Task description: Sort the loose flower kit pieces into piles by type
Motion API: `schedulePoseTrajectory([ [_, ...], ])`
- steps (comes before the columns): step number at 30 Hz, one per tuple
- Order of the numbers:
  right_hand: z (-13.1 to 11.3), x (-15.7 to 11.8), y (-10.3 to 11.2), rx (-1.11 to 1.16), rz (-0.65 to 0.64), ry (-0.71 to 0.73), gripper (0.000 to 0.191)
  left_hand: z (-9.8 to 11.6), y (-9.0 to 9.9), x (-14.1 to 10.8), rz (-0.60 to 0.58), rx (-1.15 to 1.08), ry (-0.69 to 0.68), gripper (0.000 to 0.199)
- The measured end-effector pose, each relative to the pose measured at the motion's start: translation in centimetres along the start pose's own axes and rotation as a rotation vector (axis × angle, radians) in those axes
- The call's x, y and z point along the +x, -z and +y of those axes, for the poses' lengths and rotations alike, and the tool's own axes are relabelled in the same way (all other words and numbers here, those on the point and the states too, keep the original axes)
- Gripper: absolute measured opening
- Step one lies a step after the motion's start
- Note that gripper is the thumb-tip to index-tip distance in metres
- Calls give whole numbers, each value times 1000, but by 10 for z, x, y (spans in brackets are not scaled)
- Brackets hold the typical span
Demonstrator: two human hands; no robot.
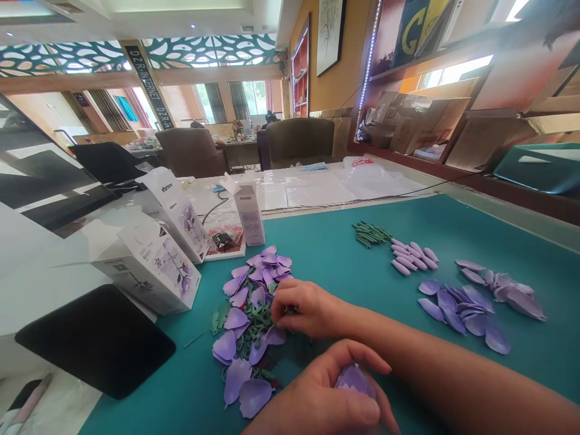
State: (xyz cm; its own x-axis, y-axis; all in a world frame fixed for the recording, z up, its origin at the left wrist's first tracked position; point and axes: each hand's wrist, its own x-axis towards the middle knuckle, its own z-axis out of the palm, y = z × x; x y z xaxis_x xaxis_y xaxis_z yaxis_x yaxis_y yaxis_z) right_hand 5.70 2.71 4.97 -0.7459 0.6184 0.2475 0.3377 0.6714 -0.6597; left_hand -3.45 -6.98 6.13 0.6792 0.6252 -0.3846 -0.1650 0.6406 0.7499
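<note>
Two hands: L hand [312, 402] curls round a light soft purple foam petal [356, 379], bendy, so hold its edge; R hand [306, 308] pinches shut by thin green stems [256, 329], what's held can't tell.

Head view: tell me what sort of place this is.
Probably a craft workshop making artificial flowers: lilac petals lie sorted in piles on a teal work mat, with a bundle of green stem pieces and flower-printed boxes nearby.

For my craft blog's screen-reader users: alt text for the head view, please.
Over a teal mat, the left hand cups a lilac petal, while the right hand pinches green stems among heaped purple petals. Flower-printed boxes stand nearby.
</note>
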Motion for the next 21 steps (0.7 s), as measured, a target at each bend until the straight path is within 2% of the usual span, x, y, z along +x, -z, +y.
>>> schedulePoseTrajectory([
  [2, 0, 1, 4, 179, 82, -105, 9, -2, 3, 3, -12, -40, -25, 36],
  [5, 3, 2, 10, 356, 211, -229, 10, -3, 8, 8, 46, -135, -78, 26],
  [8, 6, 2, 20, 396, 302, -252, 16, 2, 12, 11, 268, -231, -160, 10],
  [10, 4, 2, 29, 419, 311, -260, 13, 7, 16, 12, 433, -275, -212, 5],
  [12, -1, 1, 37, 452, 305, -267, 9, 13, 19, 12, 560, -324, -237, 11],
  [14, -7, -1, 45, 475, 281, -271, 6, 18, 22, 12, 623, -383, -247, 20],
  [21, -28, -11, 54, 413, -24, -273, 4, 22, 23, 12, 633, -455, -286, 35],
])
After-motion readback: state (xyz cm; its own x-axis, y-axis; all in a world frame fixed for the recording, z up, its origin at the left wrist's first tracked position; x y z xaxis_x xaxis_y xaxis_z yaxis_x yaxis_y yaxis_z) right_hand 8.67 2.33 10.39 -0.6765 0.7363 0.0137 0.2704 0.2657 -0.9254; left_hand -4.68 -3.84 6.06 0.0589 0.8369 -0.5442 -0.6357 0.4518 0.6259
